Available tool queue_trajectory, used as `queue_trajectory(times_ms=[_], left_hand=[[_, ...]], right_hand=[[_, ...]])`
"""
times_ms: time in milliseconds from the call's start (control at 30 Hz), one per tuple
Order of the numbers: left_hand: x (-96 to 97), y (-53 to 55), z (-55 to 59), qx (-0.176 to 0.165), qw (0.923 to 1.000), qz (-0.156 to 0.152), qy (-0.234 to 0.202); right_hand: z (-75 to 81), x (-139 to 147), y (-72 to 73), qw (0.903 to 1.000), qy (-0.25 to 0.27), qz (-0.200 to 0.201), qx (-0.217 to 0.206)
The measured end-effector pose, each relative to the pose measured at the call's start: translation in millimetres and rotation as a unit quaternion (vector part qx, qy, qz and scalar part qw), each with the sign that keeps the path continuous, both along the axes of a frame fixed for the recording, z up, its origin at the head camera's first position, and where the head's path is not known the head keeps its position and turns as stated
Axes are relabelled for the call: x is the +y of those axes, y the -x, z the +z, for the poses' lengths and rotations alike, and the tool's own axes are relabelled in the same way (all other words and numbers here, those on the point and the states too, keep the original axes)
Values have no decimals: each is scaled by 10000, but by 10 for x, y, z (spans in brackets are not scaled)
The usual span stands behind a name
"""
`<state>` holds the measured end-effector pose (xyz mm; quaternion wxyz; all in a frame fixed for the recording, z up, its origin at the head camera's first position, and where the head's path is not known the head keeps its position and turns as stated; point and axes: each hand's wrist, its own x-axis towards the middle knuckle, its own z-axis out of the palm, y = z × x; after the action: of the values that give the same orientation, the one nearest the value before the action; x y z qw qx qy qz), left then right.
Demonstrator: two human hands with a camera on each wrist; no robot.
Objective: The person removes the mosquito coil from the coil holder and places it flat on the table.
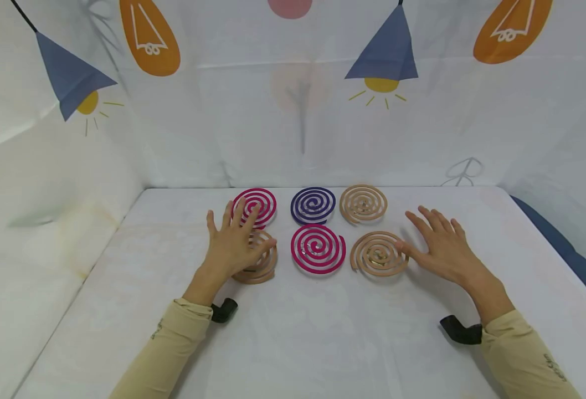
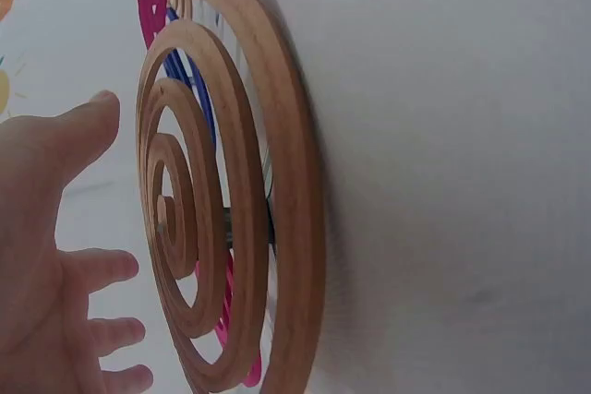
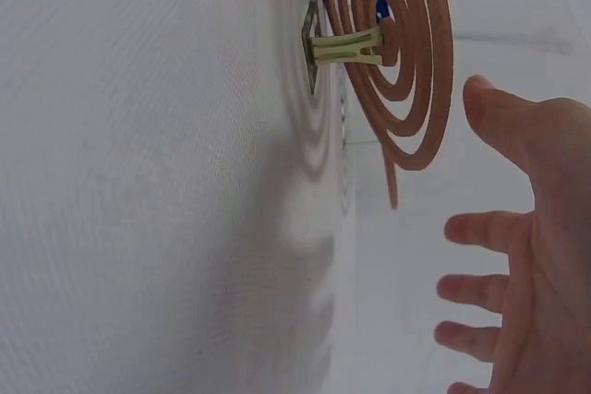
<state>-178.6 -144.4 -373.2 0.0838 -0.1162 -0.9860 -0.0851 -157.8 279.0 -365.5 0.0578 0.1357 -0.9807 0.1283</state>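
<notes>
Left hand [image 1: 230,246]: fingers spread and extended, holding nothing; poised above a light-brown flat spiral coil [image 2: 254,182], apart from it in the left wrist view, with fingertips reaching over a bright pink flat spiral coil [image 1: 269,208] just beyond.

Right hand [image 1: 442,249]: fingers parted, palm vacant; thumb just beside a tan flat spiral coil [image 1: 379,255], which is raised on a brass-coloured metal stand [image 3: 346,48], thumb and coil apart in the right wrist view.

Between the hands: a magenta flat spiral coil [image 1: 318,248]; farther out beyond it, a dark blue flat spiral coil [image 1: 313,205]; to that one's right, toward the right hand, a pale tan flat spiral coil [image 1: 363,204].

Beneath both hands: a white, cloth-like counter [image 1: 313,332]; behind each hand, a beige sleeve [image 1: 173,343]; beyond the hands, a white hanging sheet [image 1: 238,122] printed with blue lampshades and orange bulbs.
</notes>
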Motion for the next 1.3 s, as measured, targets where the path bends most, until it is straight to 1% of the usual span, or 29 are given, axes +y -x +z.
queue_trajectory(times_ms=[100,167,267,400,500,567,767,867,1033,1200,1300], left_hand=[[17,0,-2,-1,9999,-120,-38],[32,-7,1,65,9997,-207,-125],[57,-23,7,297,9983,-358,-354],[98,-38,1,590,9950,-534,-611],[133,-48,-3,674,9932,-619,-723],[154,-54,-1,734,9923,-660,-750],[192,-69,-12,749,9919,-713,-745],[203,-71,-31,808,9909,-754,-765],[230,-88,-34,891,9894,-829,-796],[262,-121,7,843,9877,-946,-915],[276,-134,22,822,9876,-984,-908]], right_hand=[[-7,-9,-8,9999,66,77,11],[-6,-12,-13,9999,90,103,-51],[-4,-12,-22,9998,118,132,-94],[-8,-9,-29,9996,193,199,-8],[-13,-5,-27,9995,234,210,-7],[-13,0,-22,9993,308,177,-115],[-6,12,-4,9966,533,99,-615],[-9,12,-2,9955,588,127,-737],[-28,4,8,9951,691,196,-678],[-42,-11,23,9955,766,290,-486],[-39,-21,24,9952,814,331,-420]])
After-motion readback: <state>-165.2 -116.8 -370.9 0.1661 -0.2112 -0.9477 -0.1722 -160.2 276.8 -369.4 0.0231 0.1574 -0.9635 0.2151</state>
